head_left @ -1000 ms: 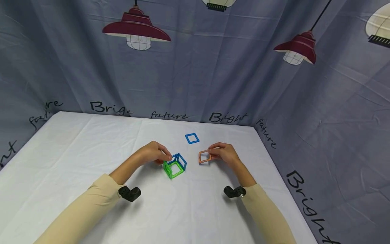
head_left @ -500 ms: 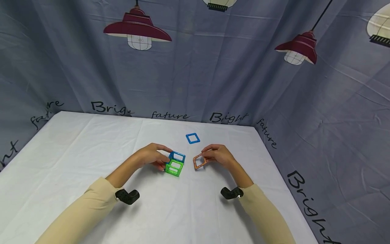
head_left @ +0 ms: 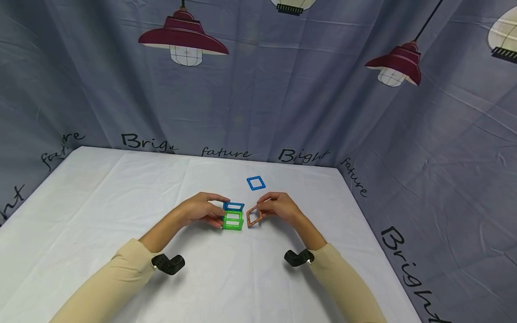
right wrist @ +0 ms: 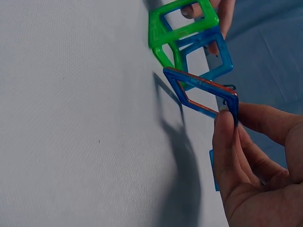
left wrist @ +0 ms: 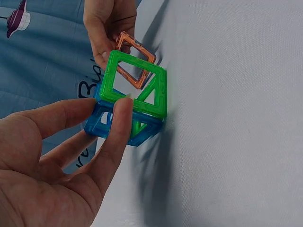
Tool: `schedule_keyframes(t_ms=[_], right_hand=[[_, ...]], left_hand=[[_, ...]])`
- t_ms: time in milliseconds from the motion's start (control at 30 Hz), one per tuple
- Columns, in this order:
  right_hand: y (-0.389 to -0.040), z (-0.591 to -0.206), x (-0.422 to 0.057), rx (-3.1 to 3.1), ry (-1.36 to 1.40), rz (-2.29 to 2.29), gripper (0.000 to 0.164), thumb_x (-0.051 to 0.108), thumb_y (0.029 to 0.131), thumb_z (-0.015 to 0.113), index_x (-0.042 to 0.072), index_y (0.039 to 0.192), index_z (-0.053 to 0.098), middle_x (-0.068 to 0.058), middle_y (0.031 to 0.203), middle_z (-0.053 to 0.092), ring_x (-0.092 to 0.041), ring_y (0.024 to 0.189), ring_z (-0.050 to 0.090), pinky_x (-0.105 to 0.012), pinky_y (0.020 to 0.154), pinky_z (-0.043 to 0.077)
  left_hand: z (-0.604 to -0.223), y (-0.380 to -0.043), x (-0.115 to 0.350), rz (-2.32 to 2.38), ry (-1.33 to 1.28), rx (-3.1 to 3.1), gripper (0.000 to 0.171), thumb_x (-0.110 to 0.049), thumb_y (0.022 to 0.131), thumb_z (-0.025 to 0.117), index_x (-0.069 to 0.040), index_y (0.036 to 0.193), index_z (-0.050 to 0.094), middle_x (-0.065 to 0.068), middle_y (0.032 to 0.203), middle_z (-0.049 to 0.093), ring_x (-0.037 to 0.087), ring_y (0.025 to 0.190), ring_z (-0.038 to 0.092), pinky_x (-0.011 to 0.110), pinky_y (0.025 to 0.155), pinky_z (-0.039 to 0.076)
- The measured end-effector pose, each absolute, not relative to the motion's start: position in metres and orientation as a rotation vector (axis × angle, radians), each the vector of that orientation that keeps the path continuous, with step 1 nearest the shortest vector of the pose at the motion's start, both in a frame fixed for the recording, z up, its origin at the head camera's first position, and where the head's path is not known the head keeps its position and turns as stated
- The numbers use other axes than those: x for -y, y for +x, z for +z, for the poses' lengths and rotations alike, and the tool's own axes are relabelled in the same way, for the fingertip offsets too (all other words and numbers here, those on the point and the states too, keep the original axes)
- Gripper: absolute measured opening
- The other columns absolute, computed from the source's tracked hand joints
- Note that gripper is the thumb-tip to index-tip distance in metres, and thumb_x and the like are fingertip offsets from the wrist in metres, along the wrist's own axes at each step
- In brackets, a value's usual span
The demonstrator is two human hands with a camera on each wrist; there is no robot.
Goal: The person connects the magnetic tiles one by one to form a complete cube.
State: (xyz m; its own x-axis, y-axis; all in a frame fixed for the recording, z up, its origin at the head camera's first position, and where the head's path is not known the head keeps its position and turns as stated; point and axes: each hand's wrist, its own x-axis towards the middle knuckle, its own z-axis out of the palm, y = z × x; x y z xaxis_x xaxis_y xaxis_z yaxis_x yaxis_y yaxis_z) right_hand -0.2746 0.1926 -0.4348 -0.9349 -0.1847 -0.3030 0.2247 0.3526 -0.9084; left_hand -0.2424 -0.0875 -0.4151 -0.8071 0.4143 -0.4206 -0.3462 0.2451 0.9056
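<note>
In the head view my left hand [head_left: 203, 209] holds the left side of a small structure of magnetic tiles, made of square blue and green frames [head_left: 233, 220]. The left wrist view shows its fingertips at the near edges of a standing green frame [left wrist: 147, 109] and a blue frame [left wrist: 97, 120]. My right hand [head_left: 280, 207] pinches one square orange magnetic tile [head_left: 248, 218] by its edge, tilted, just right of the structure. Seen from the right wrist, this tile [right wrist: 199, 82] has a bluish side with an orange edge, and its shadow falls on the cloth.
A single blue square tile [head_left: 249, 183] lies flat farther back on the white-covered table [head_left: 226, 287]. Behind the table hangs a grey-blue curtain [head_left: 250, 103] printed with lamps and lettering. Dark wrist cameras [head_left: 168, 264] sit at both cuffs.
The structure has been turned so its green side faces the front, with the left hand still on it. My right hand has carried the orange tile leftward, close to the structure.
</note>
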Motion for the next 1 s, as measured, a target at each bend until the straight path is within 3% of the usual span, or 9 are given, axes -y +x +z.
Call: schedule_keyframes(t_ms=[633,867,1000], right_hand=[[-0.273,-0.431,-0.170,-2.253,-0.002,-1.650,0.018,0.007,0.086,0.079,0.000,0.102,0.072,-0.010,0.093,0.075,-0.014,0.069,0.069,-0.026,0.069,0.063],[-0.271,-0.427,-0.162,-2.212,-0.016,-1.671,0.029,0.007,0.088,0.077,-0.005,0.114,0.071,-0.011,0.097,0.076,-0.013,0.074,0.069,-0.025,0.071,0.063],[-0.270,-0.426,-0.159,-2.204,-0.041,-1.650,0.028,0.008,0.088,0.077,-0.003,0.113,0.073,-0.010,0.098,0.075,-0.013,0.075,0.068,-0.025,0.071,0.063]], left_hand=[[-0.418,-0.242,0.089,1.672,0.063,-1.867,0.060,-0.002,0.093,0.068,-0.001,0.149,0.047,0.027,0.114,0.070,0.015,0.070,0.073,0.031,0.071,0.064],[-0.418,-0.242,0.088,1.682,0.059,-1.860,0.059,-0.002,0.093,0.067,0.000,0.149,0.047,0.027,0.115,0.070,0.016,0.070,0.073,0.030,0.070,0.064],[-0.418,-0.242,0.088,1.680,0.061,-1.867,0.059,-0.002,0.093,0.067,0.001,0.148,0.047,0.026,0.113,0.070,0.016,0.071,0.073,0.031,0.071,0.065]])
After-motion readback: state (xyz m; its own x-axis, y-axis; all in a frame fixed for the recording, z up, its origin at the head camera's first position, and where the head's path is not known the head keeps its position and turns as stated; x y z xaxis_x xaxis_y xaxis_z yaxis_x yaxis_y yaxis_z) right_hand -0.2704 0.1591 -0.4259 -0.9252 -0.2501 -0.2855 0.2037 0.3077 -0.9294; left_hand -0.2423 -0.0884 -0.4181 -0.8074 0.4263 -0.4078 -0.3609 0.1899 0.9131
